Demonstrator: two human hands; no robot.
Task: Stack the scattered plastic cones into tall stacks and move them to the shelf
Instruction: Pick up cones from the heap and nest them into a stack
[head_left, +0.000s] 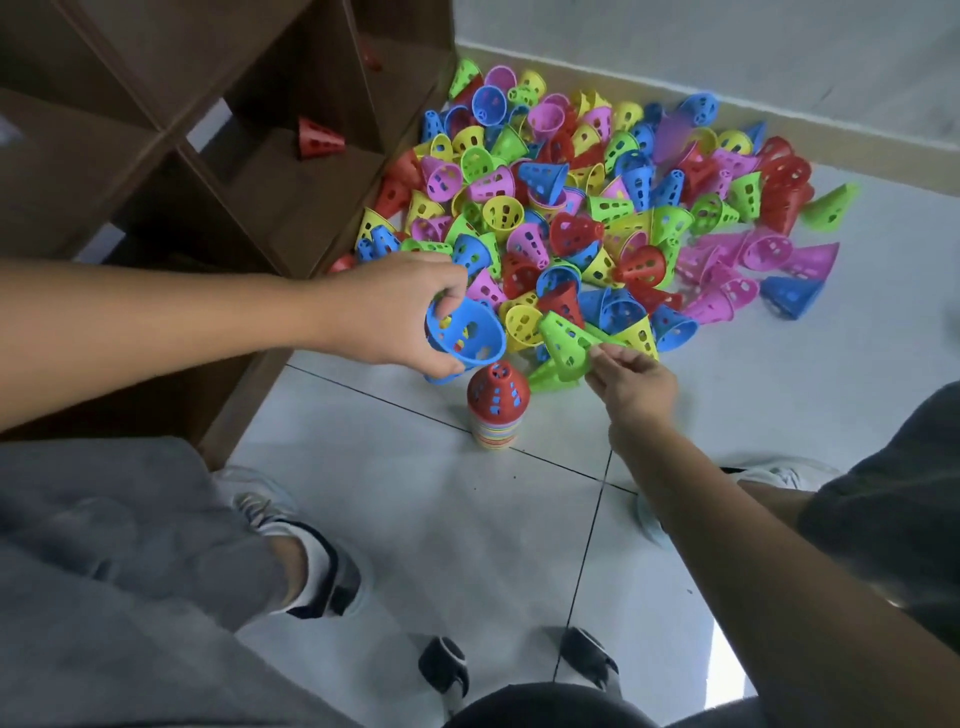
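Left hand curled round a blue cone, fingers hooked over the rim, thumb beneath, wide mouth tilted toward the camera. Held in the air just above and to the left of the stack, not touching it. Stack upright on the floor, red cone on top, striped rims of many colours packed below, standing beside a dark tile seam.

Right hand lower and to the right of the stack, near it but apart. Fingertips pinching the rim of a green cone lying on its side at the near edge of the pile. A second green cone flat on the floor just under that hand.

Beyond both hands, a wide pile of scattered cones in red, blue, yellow, green and pink, spread over the floor up to the skirting board, most tipped on their sides, some nested in pairs. Left edge of the pile touching the foot of the brown shelf.

Inside one shelf compartment, a single red cone standing on its wide end; another red one partly seen in the compartment above.

Close to the camera, grey trouser legs and sneakers either side of the stack.
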